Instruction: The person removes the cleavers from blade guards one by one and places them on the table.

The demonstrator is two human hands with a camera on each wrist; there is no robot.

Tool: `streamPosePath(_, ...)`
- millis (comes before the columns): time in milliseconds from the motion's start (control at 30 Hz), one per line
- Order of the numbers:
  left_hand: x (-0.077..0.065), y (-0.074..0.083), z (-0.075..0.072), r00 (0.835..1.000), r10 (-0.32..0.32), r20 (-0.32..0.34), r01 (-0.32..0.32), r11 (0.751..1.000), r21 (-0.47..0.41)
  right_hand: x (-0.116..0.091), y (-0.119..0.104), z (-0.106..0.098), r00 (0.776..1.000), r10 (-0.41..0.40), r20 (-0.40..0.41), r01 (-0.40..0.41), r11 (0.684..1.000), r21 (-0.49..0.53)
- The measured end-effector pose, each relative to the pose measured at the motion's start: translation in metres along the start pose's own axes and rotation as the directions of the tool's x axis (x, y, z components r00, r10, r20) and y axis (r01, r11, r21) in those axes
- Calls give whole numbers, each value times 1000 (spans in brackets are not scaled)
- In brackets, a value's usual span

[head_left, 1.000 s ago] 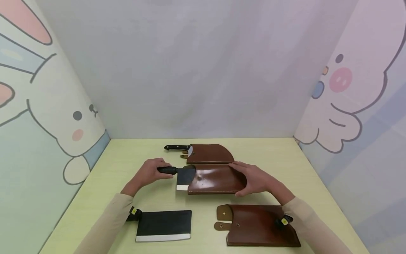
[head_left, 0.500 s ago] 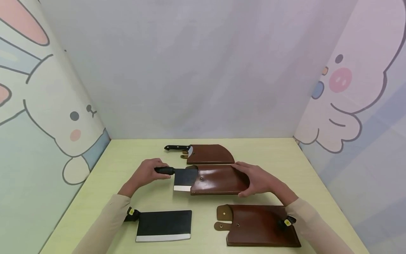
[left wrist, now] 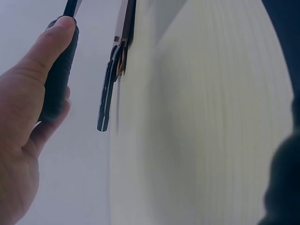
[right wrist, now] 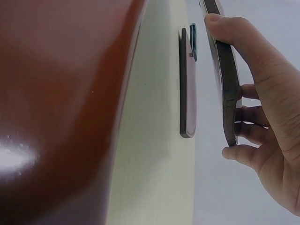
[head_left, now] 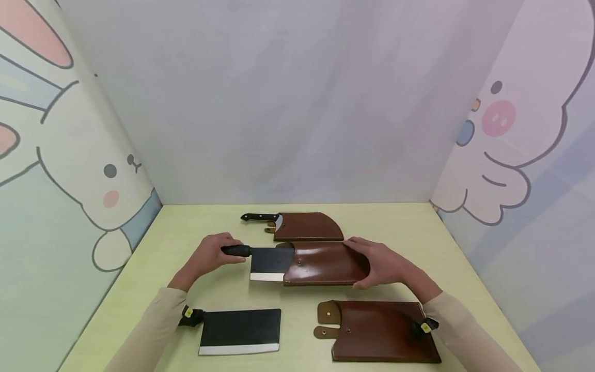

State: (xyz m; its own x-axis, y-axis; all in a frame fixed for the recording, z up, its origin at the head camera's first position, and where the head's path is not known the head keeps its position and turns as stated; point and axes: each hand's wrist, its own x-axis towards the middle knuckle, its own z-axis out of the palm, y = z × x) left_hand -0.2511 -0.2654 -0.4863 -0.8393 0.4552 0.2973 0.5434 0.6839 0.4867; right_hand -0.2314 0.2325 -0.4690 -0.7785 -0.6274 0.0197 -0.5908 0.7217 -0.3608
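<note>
"Above the table [head_left: 297,318], what is being held?"

"One cleaver [head_left: 269,260], black with a bright edge [head_left: 267,277], is sitting partly inside a brown sheath [head_left: 321,264]. The left hand [head_left: 214,256] is gripping its handle [head_left: 236,250] with curled fingers and thumb; the right hand [head_left: 383,262] is pinching the sheath's closed end, thumb on the near edge, fingers on the far."

"Remaining stock?"

"Behind: a smaller knife [head_left: 260,217], lying in its own case [head_left: 309,227]. In front: a bare second cleaver [head_left: 239,329] and, to its right, an unfastened spare sheath [head_left: 376,330] are lying."

"Likely faults?"

"A tilting blade could be snagging inside the leather; a loosening right-hand pinch could be letting the sheath swing, baring the edge. One flap [head_left: 285,245] at the mouth is showing poorly, so whether it is obstructing the blade is uncertain."
</note>
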Motion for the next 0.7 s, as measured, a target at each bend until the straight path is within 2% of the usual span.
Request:
streamPosePath(367,-9,-2,-3,999,29,-28,-29,1000,-10,-3,3,-1,1000,-19,-9,19,1000,-18)
streamPosePath(700,-15,-4,-9,999,7,-32,-7,1000,9,-6,4,-6,1000,-22,-13,22,1000,-8)
